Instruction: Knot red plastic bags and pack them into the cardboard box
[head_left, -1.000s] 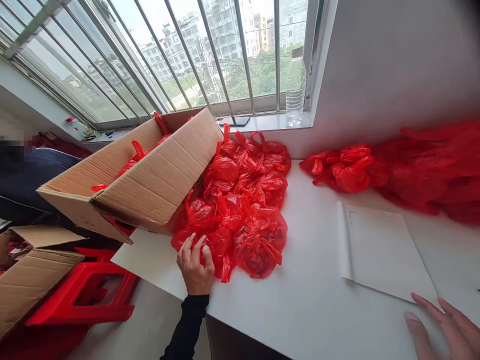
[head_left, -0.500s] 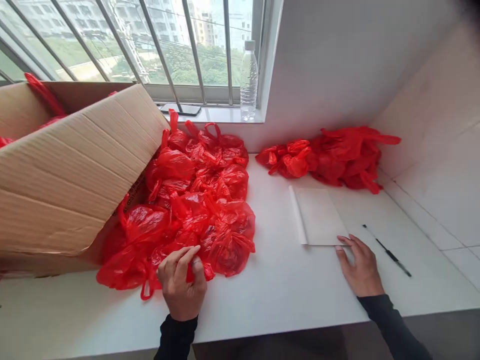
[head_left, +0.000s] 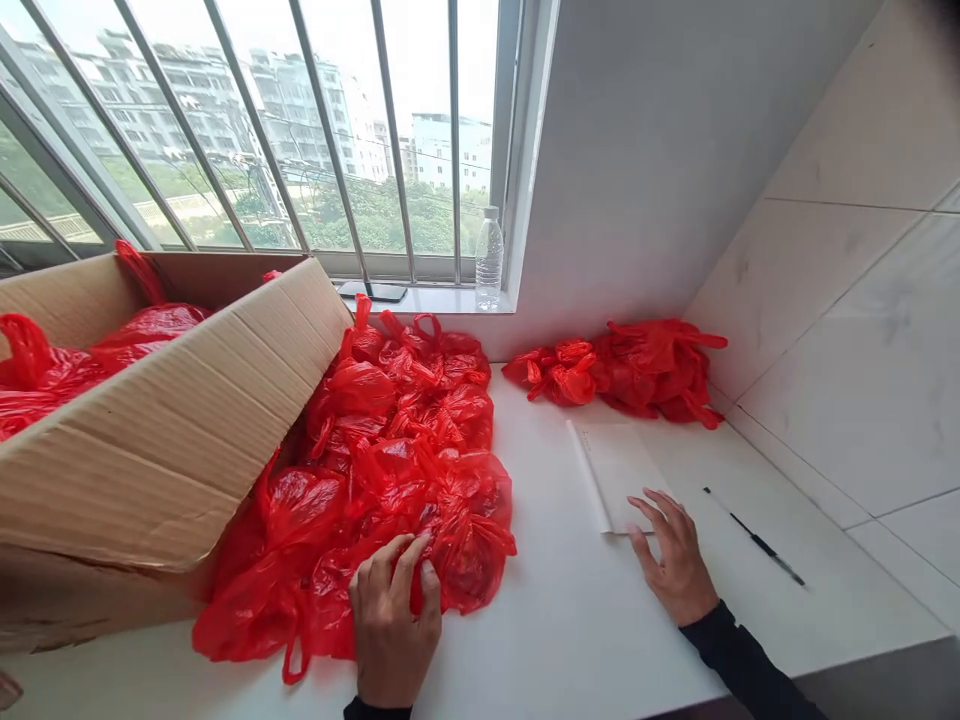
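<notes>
My left hand [head_left: 397, 615] is over the front edge of several knotted red plastic bags [head_left: 360, 500], its fingers curved and apart. Its fingertips are beside or touching the nearest bag; I cannot tell which, and no grip shows. To the right, an open notebook [head_left: 619, 465] with pale pages lies on the white table, its left side rolled back. My right hand [head_left: 671, 560] is spread over the notebook's front right corner and holds nothing. A pen [head_left: 757, 540] with a black grip lies to the right of that hand.
A large cardboard box [head_left: 165, 430] with more red bags inside stands tilted on the left. Another heap of red bags [head_left: 637, 370] lies against the back wall. On the sill of the barred window are a clear bottle [head_left: 489, 260] and a phone [head_left: 373, 291].
The view has tilted upward. My right hand has shifted left from the notebook's right corner further over the page, fingers spreading wider. My left hand has moved slightly right along the bags.
</notes>
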